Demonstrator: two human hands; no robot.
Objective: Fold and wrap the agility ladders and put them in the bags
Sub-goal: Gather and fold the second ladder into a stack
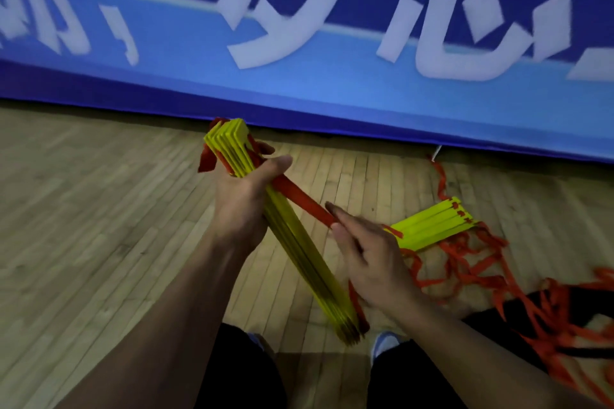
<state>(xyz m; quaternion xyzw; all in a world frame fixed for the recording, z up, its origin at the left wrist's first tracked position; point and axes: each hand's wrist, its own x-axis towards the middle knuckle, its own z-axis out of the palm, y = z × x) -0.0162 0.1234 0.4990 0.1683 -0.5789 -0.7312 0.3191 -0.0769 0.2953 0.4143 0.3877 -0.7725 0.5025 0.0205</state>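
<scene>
Nearest to me: my dark trousers point(246, 372), with the low end of the bundle between my knees.
Left hand point(241, 206): my fingers are curled round the stacked bundle of yellow flat plastic rungs point(299, 242), near its top.
Right hand point(372, 256): it pinches the red flat webbing strap point(305, 201) at its end.
Key relation: the bundle's long axis runs from my knees up and away to the left; the strap lies across it, between my hands, and the right hand is nearer for winding.
Second ladder: yellow rungs point(432, 226) in loose red straps point(471, 262), on the pale wooden floor point(99, 209) to my right.
</scene>
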